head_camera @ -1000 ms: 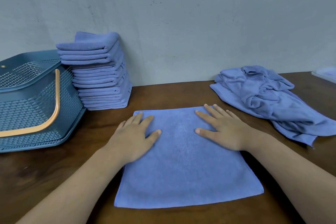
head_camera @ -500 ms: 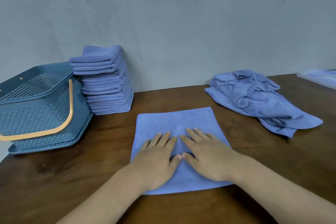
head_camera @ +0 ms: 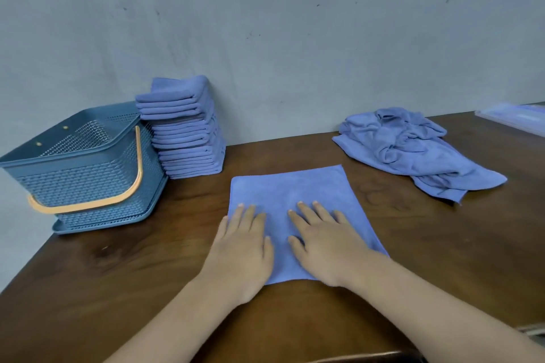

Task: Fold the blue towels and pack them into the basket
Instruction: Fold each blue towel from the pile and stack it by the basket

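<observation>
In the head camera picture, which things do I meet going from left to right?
basket, stack of folded towels, flat towel, heap of crumpled towels, pale flat object

Brown table (head_camera: 118, 289), basket (head_camera: 73, 156), folded stack (head_camera: 185, 138), towel (head_camera: 295, 186) (flat), heap (head_camera: 413, 153)

One basket (head_camera: 88, 180) at nine o'clock, one folded stack (head_camera: 185, 132) at ten, one crumpled heap (head_camera: 413, 150) at two, one flat towel (head_camera: 295, 186).
</observation>
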Tool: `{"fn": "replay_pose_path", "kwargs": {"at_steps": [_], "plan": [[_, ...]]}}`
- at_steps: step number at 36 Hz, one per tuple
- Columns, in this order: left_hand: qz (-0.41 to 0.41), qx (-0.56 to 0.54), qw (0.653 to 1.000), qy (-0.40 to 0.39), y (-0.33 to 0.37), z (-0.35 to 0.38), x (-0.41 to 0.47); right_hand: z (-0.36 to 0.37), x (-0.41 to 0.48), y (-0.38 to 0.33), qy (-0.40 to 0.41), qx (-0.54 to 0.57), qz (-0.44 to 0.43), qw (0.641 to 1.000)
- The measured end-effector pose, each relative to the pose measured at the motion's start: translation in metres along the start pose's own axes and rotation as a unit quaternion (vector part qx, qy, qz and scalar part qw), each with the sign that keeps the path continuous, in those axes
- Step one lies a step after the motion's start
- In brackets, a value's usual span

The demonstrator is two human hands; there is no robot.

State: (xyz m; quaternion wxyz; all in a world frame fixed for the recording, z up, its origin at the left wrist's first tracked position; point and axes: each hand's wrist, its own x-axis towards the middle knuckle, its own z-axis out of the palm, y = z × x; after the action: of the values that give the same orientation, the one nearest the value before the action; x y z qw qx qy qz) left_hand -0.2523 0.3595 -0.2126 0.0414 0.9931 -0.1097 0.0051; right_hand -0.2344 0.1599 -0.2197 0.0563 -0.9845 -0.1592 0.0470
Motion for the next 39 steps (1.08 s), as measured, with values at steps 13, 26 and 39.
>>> {"fn": "replay_pose_path", "kwargs": {"at_steps": [13, 26, 39], "plan": [[0.017, -0.042, 0.997, -0.067, 0.010, 0.016, 0.007, 0.004, -0.063, 0.060, 0.001, 0.060, 0.033, 0.998], [0.029, -0.033, 0.999, -0.023, 0.035, 0.000, 0.074, -0.029, 0.026, 0.057, 0.079, 0.076, -0.018, 0.994], [-0.057, -0.066, 0.994, -0.060, -0.077, 0.010, 0.128, -0.017, 0.080, 0.114, -0.013, 0.075, 0.060, 0.995]]}}
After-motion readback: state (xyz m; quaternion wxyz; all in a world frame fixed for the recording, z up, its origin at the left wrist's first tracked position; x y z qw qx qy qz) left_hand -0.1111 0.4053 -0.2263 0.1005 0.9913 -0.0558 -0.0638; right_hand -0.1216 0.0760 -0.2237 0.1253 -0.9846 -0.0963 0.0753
